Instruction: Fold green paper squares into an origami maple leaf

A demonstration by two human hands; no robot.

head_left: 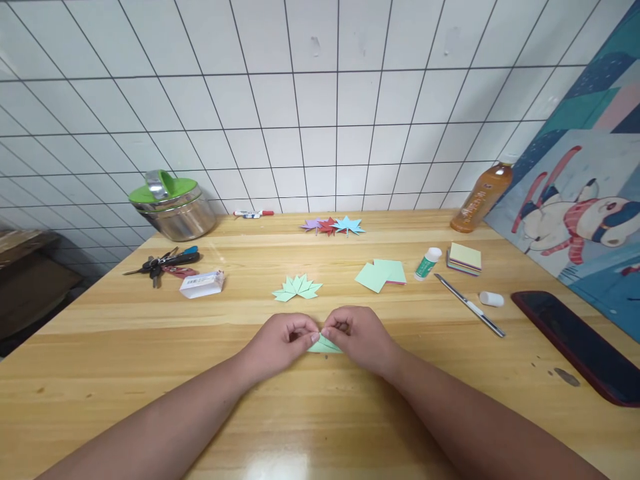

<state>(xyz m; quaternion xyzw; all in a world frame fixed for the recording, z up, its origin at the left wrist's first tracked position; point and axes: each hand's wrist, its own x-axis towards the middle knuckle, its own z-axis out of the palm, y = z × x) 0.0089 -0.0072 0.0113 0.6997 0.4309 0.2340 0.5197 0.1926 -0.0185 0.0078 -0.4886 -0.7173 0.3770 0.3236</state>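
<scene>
The wooden surface (110,333) takes up the lower frame, and on it, at the right, lies the slim cutter (470,305); if I swung my right arm wide, I think I could knock it. A smaller risk is to the green fan of points (298,287) at the centre of the frame, just beyond my knuckles: pushing them forward might bump it askew. The smallest trouble, though likeliest, would be in the green folded paper (324,345) at the lower centre, between my 2 hands: uneven pressure from my thumbs could set a crease off line, and too hard a pull could tear it or let the folds slip.

My left hand (280,340) is curled mostly closed, thumb and forefinger pinching the paper near its top from the left. My right hand (363,340) mirrors it, just as curled, gripping from the right. The 2 sets of fingertips nearly meet; whether the paper's lower edge touches the surface, I can't tell.
</scene>
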